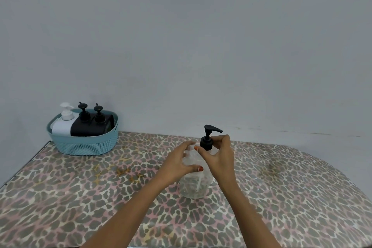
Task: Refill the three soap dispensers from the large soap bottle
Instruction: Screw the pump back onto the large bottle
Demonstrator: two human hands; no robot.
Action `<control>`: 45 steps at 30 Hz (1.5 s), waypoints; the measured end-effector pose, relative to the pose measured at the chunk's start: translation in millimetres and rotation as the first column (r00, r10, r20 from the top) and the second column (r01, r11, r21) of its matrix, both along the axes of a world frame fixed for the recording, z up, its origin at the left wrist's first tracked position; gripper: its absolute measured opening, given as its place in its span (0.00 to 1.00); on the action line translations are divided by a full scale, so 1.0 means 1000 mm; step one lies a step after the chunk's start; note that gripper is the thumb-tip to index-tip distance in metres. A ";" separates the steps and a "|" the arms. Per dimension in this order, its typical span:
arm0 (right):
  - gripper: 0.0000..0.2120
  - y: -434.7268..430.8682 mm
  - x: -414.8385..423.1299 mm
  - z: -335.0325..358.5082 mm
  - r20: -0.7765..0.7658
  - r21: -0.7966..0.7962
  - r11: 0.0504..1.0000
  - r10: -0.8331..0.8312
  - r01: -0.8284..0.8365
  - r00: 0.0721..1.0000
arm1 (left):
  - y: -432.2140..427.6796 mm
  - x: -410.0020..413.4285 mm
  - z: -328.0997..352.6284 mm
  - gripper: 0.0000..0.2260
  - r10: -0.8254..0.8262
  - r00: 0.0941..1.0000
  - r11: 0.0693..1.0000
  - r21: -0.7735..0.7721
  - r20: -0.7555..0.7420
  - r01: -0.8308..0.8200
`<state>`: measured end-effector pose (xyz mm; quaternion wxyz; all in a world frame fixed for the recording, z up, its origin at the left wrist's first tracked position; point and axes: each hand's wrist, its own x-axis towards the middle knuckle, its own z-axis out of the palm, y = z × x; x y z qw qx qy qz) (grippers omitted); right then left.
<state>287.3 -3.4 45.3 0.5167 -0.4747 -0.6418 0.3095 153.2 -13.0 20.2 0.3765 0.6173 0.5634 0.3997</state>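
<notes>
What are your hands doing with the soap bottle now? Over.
Left hand grips clear dispenser. Right hand fingers pinch its black pump collar. Three bottles wait in blue basket. Nothing in the way.

Clear dispenser (pixel 194 183) upright, black pump (pixel 208 139), 1 white bottle (pixel 63 125), 2 black dispensers (pixel 90 125) in basket (pixel 86 145)

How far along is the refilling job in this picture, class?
Done: nothing looks refilled yet. In hand: the left hand steadies the clear bottle on the table, which looks almost empty, while the right hand grips the collar of its black pump, apparently unscrewing it. Left: three bottles, one white and two black, stand in the blue basket, pumps on.
</notes>
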 end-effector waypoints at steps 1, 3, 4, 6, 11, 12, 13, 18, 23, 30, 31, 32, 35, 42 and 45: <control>0.21 0.001 0.000 0.001 0.001 -0.021 1.000 0.009 -0.009 1.000 | 0.000 0.000 0.000 0.34 -0.001 1.000 1.000 -0.002 0.001 0.001; 0.24 0.001 0.001 0.002 0.025 -0.053 0.997 0.058 -0.056 0.998 | -0.001 0.000 0.001 0.34 -0.003 1.000 1.000 -0.002 0.000 0.003; 0.25 0.001 0.003 0.004 0.042 -0.057 0.994 0.091 -0.088 0.995 | -0.001 0.000 0.001 0.34 -0.004 1.000 1.000 0.001 -0.002 0.004; 0.25 0.001 0.010 0.010 0.061 -0.063 0.983 0.175 -0.171 0.983 | 0.000 0.000 0.002 0.34 -0.002 1.000 1.000 0.005 -0.006 0.002; 0.19 0.007 0.025 0.019 0.074 -0.157 0.953 0.272 -0.258 0.960 | 0.001 0.000 0.002 0.33 -0.011 1.000 1.000 0.000 -0.001 0.011; 0.19 0.008 0.026 0.019 0.054 -0.153 0.958 0.253 -0.242 0.966 | 0.001 0.000 0.002 0.33 -0.013 1.000 1.000 -0.004 0.001 0.013; 0.19 0.008 0.026 0.020 0.035 -0.149 0.963 0.232 -0.225 0.972 | 0.001 0.001 0.002 0.33 -0.012 1.000 1.000 -0.005 0.000 0.012; 0.17 0.012 0.015 0.015 0.042 -0.081 0.988 0.133 -0.129 0.990 | 0.001 0.001 0.003 0.33 -0.006 1.000 1.000 0.003 -0.001 0.006; 0.18 0.011 0.005 0.013 0.075 -0.031 0.999 0.020 -0.017 0.997 | -0.001 0.001 0.006 0.33 -0.010 1.000 1.000 0.004 0.010 0.010; 0.19 0.011 0.015 0.019 0.166 -0.107 0.982 0.171 -0.155 0.971 | 0.002 0.000 0.005 0.33 -0.010 1.000 1.000 0.005 -0.006 0.010; 0.20 0.011 0.017 0.020 0.167 -0.103 0.983 0.170 -0.154 0.971 | 0.002 0.000 0.006 0.33 -0.010 1.000 1.000 0.004 -0.006 0.010; 0.20 0.012 0.018 0.020 0.166 -0.100 0.984 0.164 -0.149 0.972 | 0.002 0.001 0.005 0.33 -0.009 1.000 1.000 0.004 -0.007 0.009; 0.19 0.010 0.018 0.019 0.149 -0.087 0.987 0.144 -0.132 0.978 | 0.001 0.001 0.005 0.33 -0.010 1.000 1.000 0.003 -0.011 0.010; 0.16 0.009 0.010 0.019 0.113 -0.063 0.995 0.090 -0.083 0.989 | 0.000 0.001 0.006 0.33 -0.007 1.000 1.000 0.010 0.006 0.007; 0.20 0.008 0.003 0.016 0.087 -0.029 0.999 0.020 -0.018 0.996 | 0.000 0.002 0.006 0.32 -0.009 1.000 1.000 0.005 0.022 0.009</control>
